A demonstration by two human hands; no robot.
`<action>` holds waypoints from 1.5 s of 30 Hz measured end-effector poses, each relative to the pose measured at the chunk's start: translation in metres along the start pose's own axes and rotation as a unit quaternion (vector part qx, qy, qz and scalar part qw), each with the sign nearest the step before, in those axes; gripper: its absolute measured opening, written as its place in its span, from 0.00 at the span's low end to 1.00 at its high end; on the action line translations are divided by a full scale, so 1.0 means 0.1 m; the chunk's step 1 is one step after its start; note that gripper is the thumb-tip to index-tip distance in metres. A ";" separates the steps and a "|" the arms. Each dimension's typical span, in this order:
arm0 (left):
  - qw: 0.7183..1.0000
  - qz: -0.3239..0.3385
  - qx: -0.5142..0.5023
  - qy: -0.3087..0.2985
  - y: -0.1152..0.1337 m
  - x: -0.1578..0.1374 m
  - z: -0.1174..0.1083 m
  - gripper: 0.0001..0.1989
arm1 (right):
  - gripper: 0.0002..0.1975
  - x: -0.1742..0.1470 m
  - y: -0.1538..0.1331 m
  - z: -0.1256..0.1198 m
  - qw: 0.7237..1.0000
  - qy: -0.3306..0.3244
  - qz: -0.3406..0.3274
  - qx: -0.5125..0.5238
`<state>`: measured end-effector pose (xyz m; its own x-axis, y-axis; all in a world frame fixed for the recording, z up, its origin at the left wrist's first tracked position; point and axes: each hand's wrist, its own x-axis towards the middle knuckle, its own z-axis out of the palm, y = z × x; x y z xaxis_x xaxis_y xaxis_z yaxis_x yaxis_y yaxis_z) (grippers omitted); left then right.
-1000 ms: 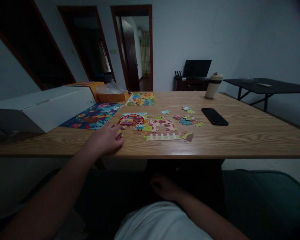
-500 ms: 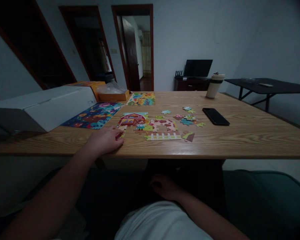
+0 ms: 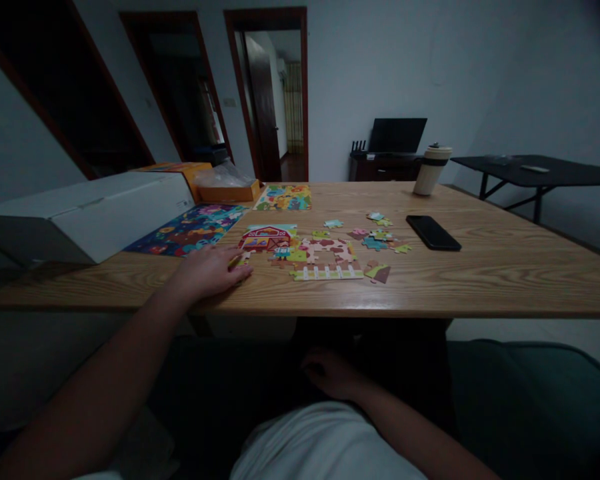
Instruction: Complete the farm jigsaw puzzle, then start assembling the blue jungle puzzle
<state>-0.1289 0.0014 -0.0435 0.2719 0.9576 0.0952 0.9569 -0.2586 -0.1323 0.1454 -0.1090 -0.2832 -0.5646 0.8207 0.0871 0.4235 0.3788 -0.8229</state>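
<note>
My left hand (image 3: 215, 272) is on the wooden table at the left edge of a partly joined jigsaw puzzle. Its thumb and fingers are closed at a small puzzle piece (image 3: 243, 257), which they partly cover. Just beyond the fingertips lies a section with a red barn (image 3: 266, 235). To its right is a pink-and-brown cow section (image 3: 325, 249) with a gap in its middle, above a white fence strip (image 3: 329, 273). Down in the dark below the table edge, my right hand (image 3: 333, 375) rests on my lap, fingers curled, with nothing visible in it.
Loose puzzle pieces (image 3: 375, 243) lie right of the cow, near a black phone (image 3: 433, 233). A cup (image 3: 431, 171) stands farther back. Left are a white box (image 3: 115, 210), a dark blue puzzle (image 3: 190, 229), an orange tray (image 3: 230, 193) and a yellow puzzle (image 3: 284, 197).
My left hand has shifted slightly at the barn's left side, its fingers spreading further over the small piece and its thumb moving a little right. My right hand stays still.
</note>
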 end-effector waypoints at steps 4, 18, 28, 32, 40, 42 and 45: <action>0.998 0.035 -0.036 -0.023 -0.08 0.06 0.08 0.36 | 0.14 -0.01 -0.06 -0.01 1.000 -0.004 0.002 -0.020; 0.994 0.090 -0.067 -0.016 -0.30 0.18 0.19 0.30 | 0.14 0.79 -1.94 -0.94 0.909 -0.069 -0.276 -0.303; 0.981 0.125 -0.144 -0.022 -0.53 0.30 0.35 0.27 | 0.21 1.67 -1.86 -1.03 0.899 -0.023 -0.183 -0.397; 0.982 0.123 -0.141 -0.020 -0.52 0.29 0.35 0.26 | 0.21 1.77 -1.87 -1.04 0.893 -0.032 -0.202 -0.401; 0.977 0.151 -0.150 -0.010 -0.62 0.35 0.45 0.24 | 0.15 1.71 -1.92 -1.00 0.838 0.012 -0.268 -0.475; 0.974 0.165 -0.154 -0.009 -0.63 0.35 0.46 0.24 | 0.15 1.68 -1.91 -1.01 0.813 0.026 -0.286 -0.507; 0.977 0.155 -0.148 -0.003 -0.57 0.34 0.42 0.23 | 0.16 1.68 -1.90 -1.03 0.795 0.045 -0.289 -0.531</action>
<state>-0.1790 0.0538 -0.0742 0.5536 0.8279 0.0901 0.8163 -0.5608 0.1381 0.0430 0.0008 -0.0546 -0.8500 0.3869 0.3575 0.4974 0.8130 0.3026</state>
